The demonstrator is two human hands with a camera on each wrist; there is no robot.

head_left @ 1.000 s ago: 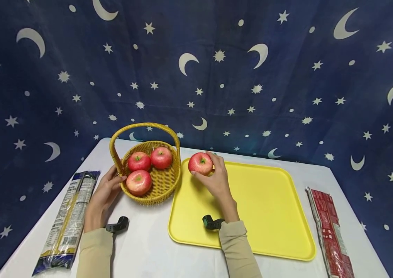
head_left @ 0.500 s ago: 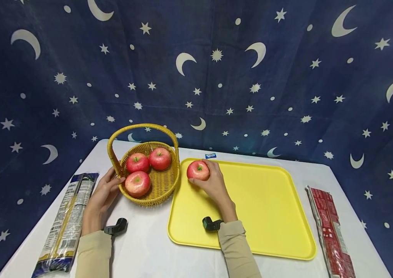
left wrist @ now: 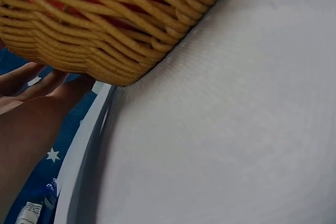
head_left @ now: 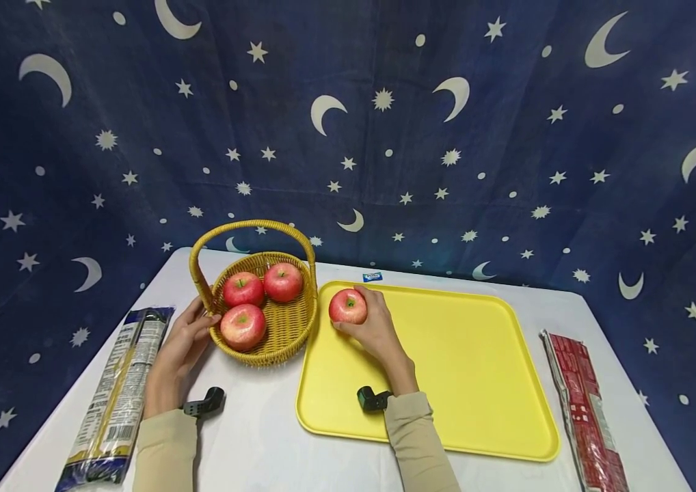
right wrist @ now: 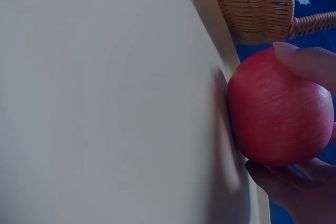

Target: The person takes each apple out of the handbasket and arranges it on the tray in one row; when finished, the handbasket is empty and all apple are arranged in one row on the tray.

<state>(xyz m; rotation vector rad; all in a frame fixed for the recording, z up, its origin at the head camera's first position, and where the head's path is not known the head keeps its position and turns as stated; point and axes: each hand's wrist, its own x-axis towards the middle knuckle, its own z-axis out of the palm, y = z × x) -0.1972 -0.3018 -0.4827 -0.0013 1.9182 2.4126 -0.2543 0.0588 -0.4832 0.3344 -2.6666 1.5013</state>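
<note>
Clearly, we see the right hand (head_left: pixel 379 331) with its fingers and thumb curled round a red apple (head_left: pixel 348 306), gripping it from its right side. The fruit is over the far-left corner of the yellow tray (head_left: pixel 471 369), low against its surface, though we cannot tell whether the two touch. Just left of the tray stands a wicker basket (head_left: pixel 289 324), its handle arched above it. Inside, we count three apples (head_left: pixel 243 327): two toward the back and one nearer us by the left wall. The left hand (head_left: pixel 178 348) holds the basket's left side, thumb at the rim and fingers behind the wall. On the white bench (head_left: pixel 249 437) we also find a clear, blue-ended packet (head_left: pixel 111 403) at far left, a red packet (head_left: pixel 584 417) right of the tray, and a small blue wrapper (head_left: pixel 372 277) just behind it.
</note>
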